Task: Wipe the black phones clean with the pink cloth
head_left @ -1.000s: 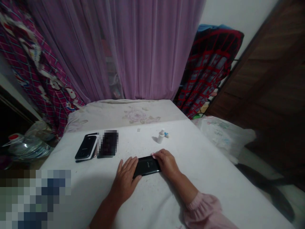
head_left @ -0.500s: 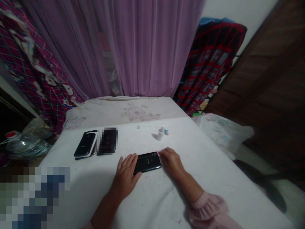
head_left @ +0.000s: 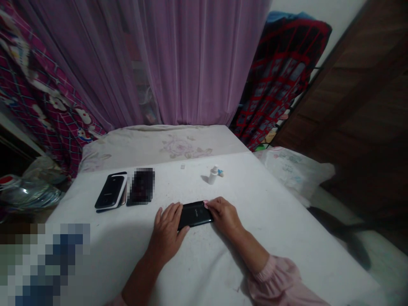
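A: Item one, and where is it lying?
B: Black phone, lettered back facing up. It is lying just below the centre of the frame, its long edges running left to right and rising slightly rightward.

A: Left hand?
B: Fingers are grasping the phone's left end; the thumb is resting at the near edge.

A: Right hand?
B: Fingers are pinching a small pink piece, material impossible to tell, and pressing it at the phone's upper right corner. The phone's middle is showing between the hands.

A: Neighbouring items?
B: White bottle, standing upright right of centre, well apart from the phone's far edge. A small blue-and-white object is lying just behind it. Stacked phones are lying at left centre, with a pixelated dark item sitting just beside them.

A: Edges and room?
B: White surface: bare cloth is spreading from the right hand to an edge sloping toward the lower right. More is stretching between the phone and the bottle. A plastic bag is bordering the right edge; a floral cloth is covering the far end.
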Demonstrator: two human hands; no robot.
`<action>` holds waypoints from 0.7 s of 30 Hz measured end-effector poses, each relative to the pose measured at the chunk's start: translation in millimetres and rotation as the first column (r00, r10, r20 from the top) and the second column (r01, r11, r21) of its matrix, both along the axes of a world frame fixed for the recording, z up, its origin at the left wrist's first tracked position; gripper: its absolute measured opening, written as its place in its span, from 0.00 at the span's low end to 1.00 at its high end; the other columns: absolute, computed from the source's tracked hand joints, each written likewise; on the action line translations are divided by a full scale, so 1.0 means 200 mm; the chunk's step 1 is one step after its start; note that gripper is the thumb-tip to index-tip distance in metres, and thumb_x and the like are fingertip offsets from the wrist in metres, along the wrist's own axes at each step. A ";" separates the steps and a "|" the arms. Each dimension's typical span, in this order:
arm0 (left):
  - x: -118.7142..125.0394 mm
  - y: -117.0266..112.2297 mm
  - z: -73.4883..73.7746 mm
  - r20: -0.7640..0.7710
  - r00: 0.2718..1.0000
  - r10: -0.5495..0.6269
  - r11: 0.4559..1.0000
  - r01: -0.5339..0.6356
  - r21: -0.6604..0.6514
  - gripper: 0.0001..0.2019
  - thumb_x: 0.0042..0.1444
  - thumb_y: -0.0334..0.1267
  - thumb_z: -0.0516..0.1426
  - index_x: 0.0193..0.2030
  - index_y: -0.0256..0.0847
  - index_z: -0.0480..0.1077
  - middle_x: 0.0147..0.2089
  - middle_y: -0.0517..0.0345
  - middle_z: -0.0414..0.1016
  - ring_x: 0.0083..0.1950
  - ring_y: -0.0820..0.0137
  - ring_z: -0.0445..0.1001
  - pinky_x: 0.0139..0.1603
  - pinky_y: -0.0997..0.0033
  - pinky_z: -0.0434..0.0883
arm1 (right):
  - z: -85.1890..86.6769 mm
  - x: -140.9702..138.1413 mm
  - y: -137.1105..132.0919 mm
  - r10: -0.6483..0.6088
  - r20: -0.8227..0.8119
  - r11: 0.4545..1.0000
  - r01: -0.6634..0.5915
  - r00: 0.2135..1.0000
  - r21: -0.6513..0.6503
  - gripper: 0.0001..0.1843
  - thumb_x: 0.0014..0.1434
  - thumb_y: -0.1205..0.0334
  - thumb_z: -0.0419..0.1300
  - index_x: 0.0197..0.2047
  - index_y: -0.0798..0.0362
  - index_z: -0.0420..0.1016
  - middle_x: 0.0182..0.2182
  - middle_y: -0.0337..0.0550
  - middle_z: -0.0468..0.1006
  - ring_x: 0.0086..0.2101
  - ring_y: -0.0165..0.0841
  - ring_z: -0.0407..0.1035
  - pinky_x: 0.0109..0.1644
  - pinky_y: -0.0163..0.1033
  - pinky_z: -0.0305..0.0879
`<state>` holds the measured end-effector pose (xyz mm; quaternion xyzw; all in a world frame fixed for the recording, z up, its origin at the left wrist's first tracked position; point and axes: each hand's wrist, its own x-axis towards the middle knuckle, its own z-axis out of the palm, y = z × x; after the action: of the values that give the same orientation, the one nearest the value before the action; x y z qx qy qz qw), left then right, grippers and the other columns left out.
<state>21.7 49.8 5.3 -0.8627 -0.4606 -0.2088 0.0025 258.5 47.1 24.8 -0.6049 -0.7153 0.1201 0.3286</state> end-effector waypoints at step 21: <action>0.02 0.00 0.00 0.025 0.999 0.027 0.999 -0.026 -0.028 0.27 0.64 0.44 0.49 0.67 0.34 0.59 0.64 0.39 0.68 0.65 0.51 0.65 0.65 0.40 0.58 | 0.01 -0.03 -0.10 -0.192 0.113 0.974 0.203 0.975 -0.096 0.10 0.63 0.63 0.60 0.39 0.45 0.83 0.36 0.42 0.84 0.35 0.36 0.78 0.39 0.36 0.68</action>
<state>26.5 48.9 4.8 -0.8537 -0.4749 -0.2132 -0.0126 252.1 27.4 27.6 -0.6952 -0.6601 0.0937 0.2687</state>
